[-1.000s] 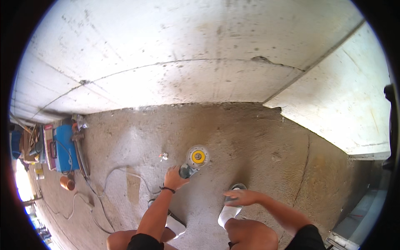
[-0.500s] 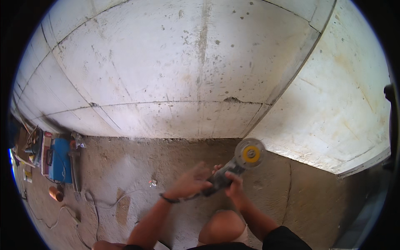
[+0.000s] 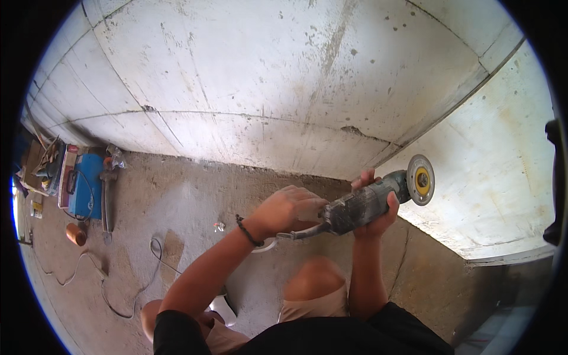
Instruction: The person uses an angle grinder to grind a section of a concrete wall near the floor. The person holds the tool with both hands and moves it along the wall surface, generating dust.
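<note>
My right hand (image 3: 377, 212) is wrapped from beneath around the dark, dusty body of an angle grinder (image 3: 360, 207), held raised at centre right. Its segmented metal disc with a yellow centre (image 3: 421, 180) points right, in front of the pale wall. My left hand (image 3: 293, 207) has its fingers bent against the tool's rear end, where the cord comes out; its fingertips are partly hidden. My bent knees show below.
A cracked concrete wall (image 3: 248, 65) rises ahead, meeting another pale panel (image 3: 491, 177) at right. On the floor (image 3: 177, 201) at left lie a blue case (image 3: 89, 183), long metal tools (image 3: 107, 201), an orange cylinder (image 3: 77, 235), boxes and looping cords (image 3: 142, 296).
The grinder, earlier low near the floor, is now raised to the right with its disc tilted sideways. My right hand came off my leg area and took hold of its body.
</note>
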A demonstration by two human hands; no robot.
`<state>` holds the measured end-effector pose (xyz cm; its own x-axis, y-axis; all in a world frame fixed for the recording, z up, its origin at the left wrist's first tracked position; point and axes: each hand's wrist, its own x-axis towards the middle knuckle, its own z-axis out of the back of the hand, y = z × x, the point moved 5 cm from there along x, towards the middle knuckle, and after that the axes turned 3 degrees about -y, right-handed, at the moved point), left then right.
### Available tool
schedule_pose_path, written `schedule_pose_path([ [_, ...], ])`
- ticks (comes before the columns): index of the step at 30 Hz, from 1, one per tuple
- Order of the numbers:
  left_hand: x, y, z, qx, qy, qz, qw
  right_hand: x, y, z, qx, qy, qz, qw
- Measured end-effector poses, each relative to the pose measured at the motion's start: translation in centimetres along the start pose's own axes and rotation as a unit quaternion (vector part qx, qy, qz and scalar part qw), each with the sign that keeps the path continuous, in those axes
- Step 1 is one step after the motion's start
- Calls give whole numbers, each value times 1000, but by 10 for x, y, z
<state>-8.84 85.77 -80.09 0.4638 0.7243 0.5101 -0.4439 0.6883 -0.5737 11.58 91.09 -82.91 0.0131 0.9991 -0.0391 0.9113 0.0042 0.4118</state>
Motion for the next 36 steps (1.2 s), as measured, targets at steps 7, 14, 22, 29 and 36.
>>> schedule_pose_path([
  [7, 12, 8, -47, -34, 141, 11, 989, -6, 32, 33, -91, 13, 49, 995],
  [14, 9, 6, -93, -172, 110, -30, 978, -30, 68, 27, -206, -79, 90, 971],
  [22, 50, -3, -118, -310, 273, 47, 910, -64, 126, 16, -379, -165, 137, 900],
  [29, 53, -54, -152, -517, 65, 127, 844, -58, 106, -23, -488, -194, 107, 844],
  [36, 31, -26, -185, -469, 82, 291, 830, -43, 76, 31, -506, -170, 54, 844],
])
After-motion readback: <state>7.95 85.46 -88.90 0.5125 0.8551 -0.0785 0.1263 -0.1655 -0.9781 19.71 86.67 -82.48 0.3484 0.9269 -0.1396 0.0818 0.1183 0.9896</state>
